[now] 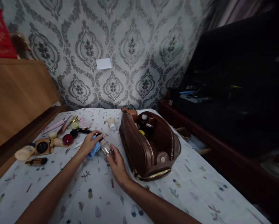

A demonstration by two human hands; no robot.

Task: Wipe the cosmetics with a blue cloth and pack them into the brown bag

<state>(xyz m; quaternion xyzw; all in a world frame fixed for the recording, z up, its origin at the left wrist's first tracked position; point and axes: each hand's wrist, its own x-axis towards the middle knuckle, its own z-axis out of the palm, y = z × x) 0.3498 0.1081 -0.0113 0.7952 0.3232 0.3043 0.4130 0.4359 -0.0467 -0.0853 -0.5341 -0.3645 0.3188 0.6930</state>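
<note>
While a patterned grey wall fills the background, a table spread with a white printed cloth stretches below it, bearing an open brown bag — unzipped, apparently leather, with a few containers inside. To its left, well apart, lies a loose spread of cosmetics, jars, tubes and compacts among them. Between these and the bag, both hands meet over the table. The left hand is closed in a pinch on the upper end of a clear bottle; the right hand is partly curled, its thumb and fingers around the lower end. A blue cloth, bunched and soft-looking, hangs just under the left fingers; whether they grip it too, I cannot tell. The bottle, tilted just left of the bag, looks stiff and smooth, probably glass or hard plastic; I would expect it to be light, rather slippery, and breakable if dropped. Its flat sides seem the surest hold, with the dark cap less trustworthy alone, since it might come loose.
</note>
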